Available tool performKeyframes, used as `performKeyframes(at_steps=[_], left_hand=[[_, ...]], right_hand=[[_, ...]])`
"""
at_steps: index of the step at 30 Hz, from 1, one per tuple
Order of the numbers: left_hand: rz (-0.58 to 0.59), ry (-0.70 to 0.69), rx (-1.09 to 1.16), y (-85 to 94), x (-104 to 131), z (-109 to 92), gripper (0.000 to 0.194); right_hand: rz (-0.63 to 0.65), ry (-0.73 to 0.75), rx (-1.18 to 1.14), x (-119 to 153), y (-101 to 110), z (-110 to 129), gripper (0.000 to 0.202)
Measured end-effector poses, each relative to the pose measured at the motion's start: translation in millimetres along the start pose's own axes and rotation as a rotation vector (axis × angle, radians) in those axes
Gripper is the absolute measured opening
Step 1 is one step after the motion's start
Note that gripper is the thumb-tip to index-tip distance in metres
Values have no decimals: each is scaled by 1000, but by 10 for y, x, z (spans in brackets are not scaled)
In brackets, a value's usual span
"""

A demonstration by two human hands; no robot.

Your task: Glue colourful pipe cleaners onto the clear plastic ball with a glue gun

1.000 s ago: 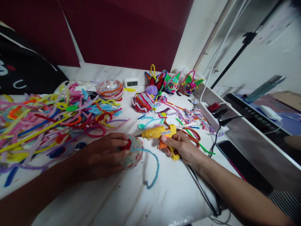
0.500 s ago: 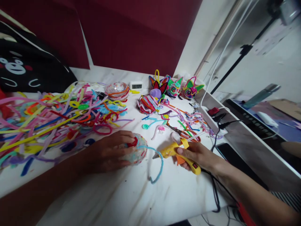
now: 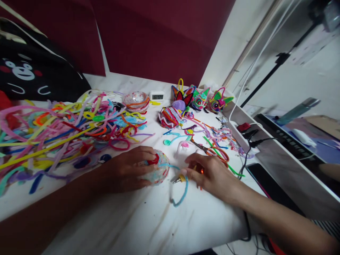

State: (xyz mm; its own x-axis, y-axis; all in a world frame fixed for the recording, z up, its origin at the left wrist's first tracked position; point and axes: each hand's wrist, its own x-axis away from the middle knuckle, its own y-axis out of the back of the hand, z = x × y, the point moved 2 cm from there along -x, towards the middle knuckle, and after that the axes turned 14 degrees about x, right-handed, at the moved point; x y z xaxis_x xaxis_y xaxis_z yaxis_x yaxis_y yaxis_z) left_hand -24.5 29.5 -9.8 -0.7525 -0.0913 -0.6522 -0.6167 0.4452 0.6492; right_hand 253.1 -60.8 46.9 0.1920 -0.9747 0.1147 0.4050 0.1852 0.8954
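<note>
A clear ball [image 3: 162,174] with colourful bits and a red patch sits on the white table, and my left hand [image 3: 132,168] is wrapped over its left side. From the ball a light blue pipe cleaner [image 3: 183,198] curls out to the right, its loose end bent down. My right hand [image 3: 208,173] is closed around the yellow glue gun [image 3: 182,177], hiding most of its body. The metal nozzle points left towards the ball, near the blue strand, and a small red light glows beside my fingers.
A heap of pipe cleaners [image 3: 63,131] covers the left. Behind stand a bowl [image 3: 136,102], a small clock [image 3: 157,95] and decorated balls [image 3: 171,117]. Orange-handled scissors [image 3: 216,153] lie beyond my right hand; a phone [image 3: 273,187] and black cable [image 3: 247,219] are at the right.
My right hand has shifted its grip forward over the glue gun, which has turned and now shows little of its body. The view has shifted slightly. My left hand still holds the ball.
</note>
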Motion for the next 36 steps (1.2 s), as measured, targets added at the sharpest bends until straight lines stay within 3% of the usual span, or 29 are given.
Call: performKeyframes(at_steps=[4, 10, 20, 26, 36], left_hand=[[4, 31, -8, 3, -2, -9, 33], [3, 44, -12, 8, -26, -32, 32], [11, 25, -11, 11, -15, -26, 30], [43, 16, -36, 23, -25, -41, 31], [-8, 5, -55, 10, -85, -69, 31]], right_hand=[[114, 4, -157, -194, -132, 98, 32], [67, 133, -268, -448, -115, 57, 12], [-15, 252, -77, -774, -39, 242, 5], [29, 251, 124, -837, 9, 358, 3], [127, 317, 363, -920, 93, 524, 15]])
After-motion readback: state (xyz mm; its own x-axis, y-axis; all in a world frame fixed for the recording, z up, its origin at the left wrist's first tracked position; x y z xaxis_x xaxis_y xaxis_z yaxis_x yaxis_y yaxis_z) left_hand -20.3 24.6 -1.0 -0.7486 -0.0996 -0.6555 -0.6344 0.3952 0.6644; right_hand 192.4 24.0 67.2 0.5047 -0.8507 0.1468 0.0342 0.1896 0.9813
